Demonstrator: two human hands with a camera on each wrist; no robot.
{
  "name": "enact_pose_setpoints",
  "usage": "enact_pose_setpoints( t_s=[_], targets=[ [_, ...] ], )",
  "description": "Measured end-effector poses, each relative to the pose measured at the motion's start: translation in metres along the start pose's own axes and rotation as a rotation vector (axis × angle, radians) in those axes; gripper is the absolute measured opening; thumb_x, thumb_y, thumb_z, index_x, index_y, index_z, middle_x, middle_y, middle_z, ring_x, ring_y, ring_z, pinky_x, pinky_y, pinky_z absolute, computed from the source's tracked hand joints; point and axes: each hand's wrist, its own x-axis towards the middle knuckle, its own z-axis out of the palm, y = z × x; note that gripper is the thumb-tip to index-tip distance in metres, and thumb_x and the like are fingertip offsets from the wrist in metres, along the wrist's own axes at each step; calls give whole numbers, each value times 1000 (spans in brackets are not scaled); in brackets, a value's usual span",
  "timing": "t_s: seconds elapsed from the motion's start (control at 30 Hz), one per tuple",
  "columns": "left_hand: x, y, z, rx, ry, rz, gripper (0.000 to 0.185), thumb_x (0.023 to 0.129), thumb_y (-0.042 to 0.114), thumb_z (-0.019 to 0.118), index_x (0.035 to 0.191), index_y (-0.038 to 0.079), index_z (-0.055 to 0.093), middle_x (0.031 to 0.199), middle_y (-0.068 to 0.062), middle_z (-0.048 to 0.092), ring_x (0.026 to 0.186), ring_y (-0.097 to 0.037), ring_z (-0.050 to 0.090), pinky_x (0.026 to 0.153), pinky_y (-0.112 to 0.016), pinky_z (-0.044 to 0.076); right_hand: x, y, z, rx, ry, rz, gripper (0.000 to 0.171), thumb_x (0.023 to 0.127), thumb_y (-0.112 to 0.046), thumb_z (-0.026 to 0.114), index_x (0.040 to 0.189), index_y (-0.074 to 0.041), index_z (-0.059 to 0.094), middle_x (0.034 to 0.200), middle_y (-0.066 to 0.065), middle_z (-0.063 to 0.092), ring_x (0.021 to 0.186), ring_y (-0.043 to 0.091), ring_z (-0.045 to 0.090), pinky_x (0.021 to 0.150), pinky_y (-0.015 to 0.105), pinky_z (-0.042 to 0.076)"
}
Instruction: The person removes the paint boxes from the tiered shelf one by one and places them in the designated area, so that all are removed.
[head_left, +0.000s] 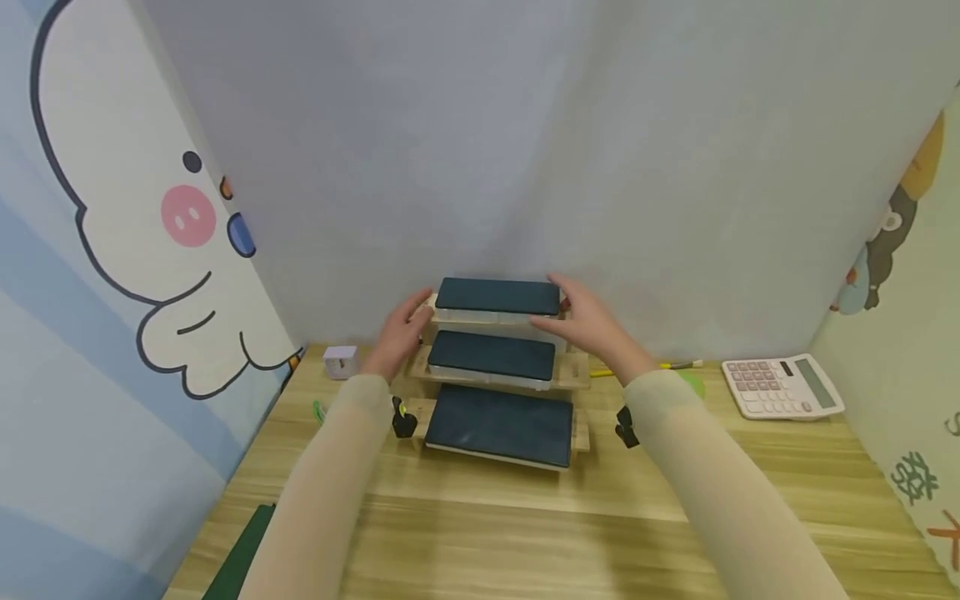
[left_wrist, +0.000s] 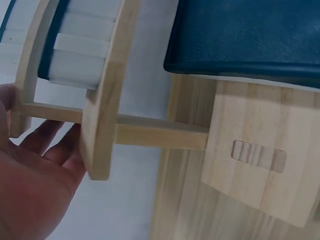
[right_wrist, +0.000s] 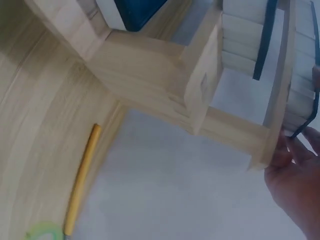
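A three-step wooden stand [head_left: 576,372] is on the table against the back wall. Each step carries a flat white box with a dark teal lid: a top box [head_left: 498,296], a middle box [head_left: 491,354] and a bottom box [head_left: 498,423]. At the top step's left end, my left hand [head_left: 399,335] grips the wood; in the left wrist view its fingers [left_wrist: 60,145] reach behind the board. My right hand [head_left: 592,323] holds the top box's right end, thumb in front and fingers at the back corner. The right wrist view shows those fingers [right_wrist: 297,150] against the box.
A pink calculator [head_left: 780,387] lies at the right. Behind my right forearm are a yellow stick [right_wrist: 82,175] and a green round thing [head_left: 693,383]. A small lavender cube [head_left: 341,362] stands at the left, and a dark green object [head_left: 243,554] is at the front left.
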Motion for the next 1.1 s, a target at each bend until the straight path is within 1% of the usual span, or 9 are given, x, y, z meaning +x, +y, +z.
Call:
enact_pose_setpoints(
  t_s=[0.13,0.27,0.43,0.57,0.67,0.77,0.87,1.0,1.1],
  targets=[
    [-4,-5,1,-36,-2,11,57,114,38,45,167,23,31,172,-3,21,152,-37,30,116,-61,33,2,4,2,65,17,18,82,100,-31,75,166,-9,31,163,16,36,127,36,52,104,54,46],
    [-4,-15,1,-40,13,29,57,113,44,46,166,28,33,172,2,21,153,-34,29,116,-60,34,4,4,2,68,14,21,80,98,-27,77,163,-7,35,158,18,42,125,36,53,103,53,48],
    [-7,-17,2,-68,29,29,57,112,46,47,165,30,35,172,4,21,155,-31,25,117,-60,33,3,3,0,97,1,57,81,97,-28,79,163,-8,36,141,21,53,118,36,57,96,53,51],
    [-13,-8,4,-121,29,25,55,113,41,47,165,26,36,172,3,20,156,-31,22,118,-61,31,1,3,-4,82,4,78,81,95,-30,80,162,-9,38,127,21,60,112,36,59,92,54,52],
    [-20,5,5,-147,27,14,53,114,35,47,165,23,37,172,-1,20,156,-32,22,118,-61,31,-1,3,-8,56,3,80,82,95,-31,80,161,-6,39,126,21,60,109,36,60,90,53,52],
    [-25,15,6,-151,27,3,52,114,30,47,164,20,38,172,-4,22,155,-33,25,117,-58,33,-5,4,-11,36,6,88,81,93,-31,81,159,-4,41,121,22,60,100,34,58,83,48,51],
    [-26,18,7,-156,34,5,52,114,29,48,164,17,39,171,-5,23,153,-33,29,116,-57,36,-11,7,-16,19,16,93,79,92,-31,82,156,-3,44,111,21,59,89,32,54,74,44,47],
    [-20,9,9,-195,60,30,53,113,30,50,163,14,41,171,-7,25,150,-35,33,114,-60,36,-17,11,-21,7,33,101,78,91,-31,83,155,-4,47,99,18,59,80,29,50,67,41,43],
    [-13,-3,10,-191,87,46,53,112,33,51,162,17,43,170,-5,27,147,-35,37,113,-61,36,-20,14,-22,-6,36,102,78,90,-32,84,154,-4,48,98,18,59,77,27,51,65,40,43]
  ],
)
